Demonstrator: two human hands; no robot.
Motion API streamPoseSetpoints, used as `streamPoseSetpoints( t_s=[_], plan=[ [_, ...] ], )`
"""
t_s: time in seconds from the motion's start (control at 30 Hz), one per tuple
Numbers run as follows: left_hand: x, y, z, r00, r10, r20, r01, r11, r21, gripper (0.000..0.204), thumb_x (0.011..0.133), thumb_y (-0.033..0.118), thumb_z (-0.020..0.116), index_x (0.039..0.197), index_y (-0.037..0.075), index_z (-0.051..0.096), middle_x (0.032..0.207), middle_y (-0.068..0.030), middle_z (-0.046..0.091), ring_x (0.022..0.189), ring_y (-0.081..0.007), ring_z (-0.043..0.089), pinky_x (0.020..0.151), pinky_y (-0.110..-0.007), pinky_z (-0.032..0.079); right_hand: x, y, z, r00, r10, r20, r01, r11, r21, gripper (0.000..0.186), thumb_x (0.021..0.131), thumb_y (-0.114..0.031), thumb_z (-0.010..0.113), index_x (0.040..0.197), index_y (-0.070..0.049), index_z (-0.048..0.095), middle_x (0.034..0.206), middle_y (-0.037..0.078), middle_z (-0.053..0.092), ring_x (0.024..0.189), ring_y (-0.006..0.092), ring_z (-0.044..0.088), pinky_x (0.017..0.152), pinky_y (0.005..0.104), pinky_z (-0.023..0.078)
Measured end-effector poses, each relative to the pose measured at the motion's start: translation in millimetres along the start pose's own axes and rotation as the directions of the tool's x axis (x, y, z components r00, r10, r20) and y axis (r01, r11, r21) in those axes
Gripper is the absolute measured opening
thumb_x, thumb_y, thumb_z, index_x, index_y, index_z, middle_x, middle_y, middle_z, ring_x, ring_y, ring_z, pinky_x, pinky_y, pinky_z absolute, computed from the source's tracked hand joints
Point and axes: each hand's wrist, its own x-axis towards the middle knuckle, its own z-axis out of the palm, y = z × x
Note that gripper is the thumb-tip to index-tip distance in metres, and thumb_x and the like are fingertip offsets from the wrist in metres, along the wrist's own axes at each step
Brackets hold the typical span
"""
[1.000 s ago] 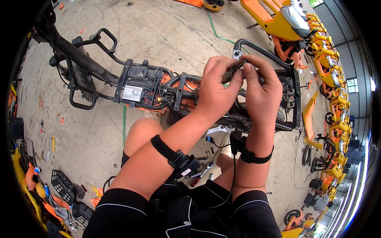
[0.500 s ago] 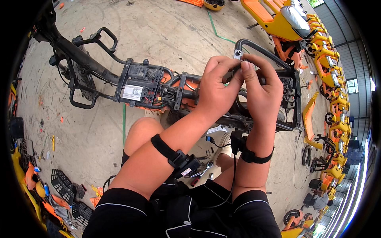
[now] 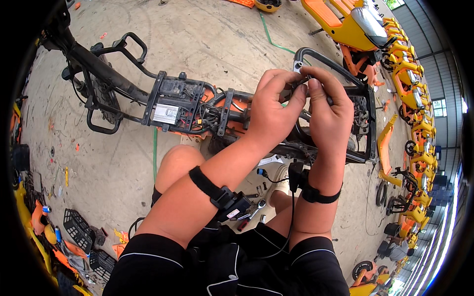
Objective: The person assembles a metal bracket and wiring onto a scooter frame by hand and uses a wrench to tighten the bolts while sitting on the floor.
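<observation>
My left hand (image 3: pixel 276 106) and my right hand (image 3: pixel 330 106) meet above the rear of a stripped scooter frame (image 3: pixel 225 112). Thumbs and forefingers of both are pinched round a small dark piece (image 3: pixel 305 80); its kind is too small and covered to tell. Just behind the fingertips is a bolt-like metal fitting (image 3: pixel 298 64) on the black tubular rear rail (image 3: pixel 328 61). The frame carries a silver control box (image 3: pixel 165 114) and loose wiring (image 3: pixel 209 116) to the left of my hands.
By my foot on the concrete floor lie a ratchet (image 3: pixel 257 209), several sockets and a large wrench (image 3: pixel 270 160). Black plastic grilles (image 3: pixel 79 228) and orange scraps lie at lower left. Yellow scooters (image 3: pixel 414 93) line the right side; a loose yellow panel (image 3: pixel 386 148) lies before them.
My fingertips have shifted slightly down and to the right, showing more of the small dark piece between them. Both hands keep their pinch.
</observation>
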Motion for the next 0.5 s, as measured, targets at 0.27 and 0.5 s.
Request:
streamPoseSetpoints(
  t_s=[0.27,0.5],
  plan=[
    [0.8,0.6,0.7,1.000,-0.018,0.005,0.018,1.000,0.021,0.018,0.093,0.008,0.072,0.110,0.000,0.070,0.109,-0.0096,0.062,0.092,-0.0177,0.068,0.080,-0.030,0.055,-0.3,-1.9,-2.2,0.999,0.038,0.006,-0.038,0.999,-0.012,0.016,0.096,-0.001,0.062,0.109,0.002,0.071,0.103,0.014,0.073,0.092,0.0202,0.068,0.083,0.0314,0.053],
    [0.2,1.9,-0.4,1.000,-0.029,0.004,0.029,0.999,0.018,0.018,0.094,0.007,0.072,0.110,0.000,0.069,0.110,-0.0097,0.062,0.092,-0.0179,0.069,0.081,-0.030,0.056,-1.0,-1.6,-1.8,1.000,0.020,0.006,-0.020,0.999,-0.049,0.017,0.095,-0.003,0.064,0.109,0.001,0.072,0.102,0.012,0.073,0.086,0.0174,0.066,0.077,0.0288,0.052]
  ],
)
